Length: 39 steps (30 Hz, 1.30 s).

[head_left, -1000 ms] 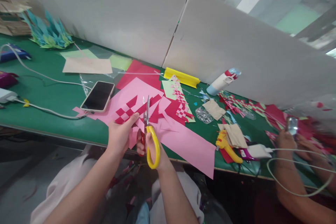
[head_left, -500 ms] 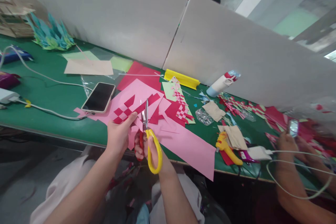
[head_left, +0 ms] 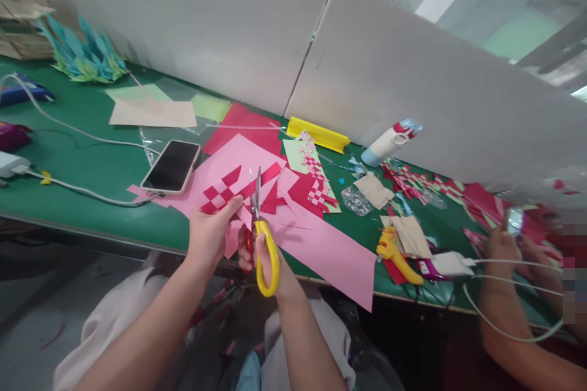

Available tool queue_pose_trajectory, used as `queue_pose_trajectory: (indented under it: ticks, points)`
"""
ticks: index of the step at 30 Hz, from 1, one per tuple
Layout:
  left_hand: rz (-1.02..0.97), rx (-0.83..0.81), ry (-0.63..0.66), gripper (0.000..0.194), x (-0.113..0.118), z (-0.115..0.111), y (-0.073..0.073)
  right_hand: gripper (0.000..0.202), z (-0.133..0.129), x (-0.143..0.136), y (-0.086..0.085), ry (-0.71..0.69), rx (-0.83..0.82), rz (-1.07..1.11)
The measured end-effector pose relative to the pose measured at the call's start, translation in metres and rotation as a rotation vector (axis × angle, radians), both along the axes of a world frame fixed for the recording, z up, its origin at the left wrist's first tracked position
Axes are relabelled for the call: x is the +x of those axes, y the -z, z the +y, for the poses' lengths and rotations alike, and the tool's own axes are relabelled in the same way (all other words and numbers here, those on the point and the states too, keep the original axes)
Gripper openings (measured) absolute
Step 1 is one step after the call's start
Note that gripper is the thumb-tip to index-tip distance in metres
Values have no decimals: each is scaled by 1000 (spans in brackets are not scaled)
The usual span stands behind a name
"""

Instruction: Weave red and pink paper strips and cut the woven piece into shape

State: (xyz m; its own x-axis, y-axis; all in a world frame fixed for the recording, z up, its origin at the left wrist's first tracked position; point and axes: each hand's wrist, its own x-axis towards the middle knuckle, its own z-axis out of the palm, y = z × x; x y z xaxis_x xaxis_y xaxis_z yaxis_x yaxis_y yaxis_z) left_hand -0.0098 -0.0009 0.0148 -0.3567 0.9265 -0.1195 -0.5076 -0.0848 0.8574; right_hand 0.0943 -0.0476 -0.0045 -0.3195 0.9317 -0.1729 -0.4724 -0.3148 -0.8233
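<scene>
My left hand [head_left: 208,229] is closed on a red-and-pink woven paper piece [head_left: 220,194], pinching its near edge between thumb and fingers. A long red strip sticks out of the piece to the upper right. My right hand [head_left: 263,259] grips yellow-handled scissors [head_left: 268,263], whose metal blades point away from me and lie beside the strip. Something with a red handle [head_left: 248,249] also shows among the fingers of that hand. Under the work spread pink paper sheets [head_left: 334,253] and red paper [head_left: 243,125].
A phone [head_left: 171,166] with a cable lies left. Behind stand a yellow holder [head_left: 317,135] and a bottle [head_left: 389,142]. To the right are a yellow glue gun [head_left: 398,256], beige pouches [head_left: 413,237] and another person's hands [head_left: 502,247] with a shiny object.
The view has shifted slightly. The woven piece and the scissors have moved a little to the right, and the blades look closer together.
</scene>
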Motion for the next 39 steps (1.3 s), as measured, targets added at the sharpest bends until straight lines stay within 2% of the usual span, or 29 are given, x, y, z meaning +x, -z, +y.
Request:
queue_pose_trajectory:
  ticks: [8, 16, 26, 39]
  points:
    - [97, 10, -12, 18, -1, -3, -1, 55, 3, -3, 5, 24, -36, 3]
    - [97, -16, -18, 18, -2, -3, -2, 58, 3, -3, 6, 11, -43, 60]
    - [54, -46, 20, 19, -3, -2, -3, 52, 6, -2, 17, -10, -44, 125]
    - [57, -23, 7, 18, -3, 0, -3, 55, 6, -4, 13, -5, -54, 118]
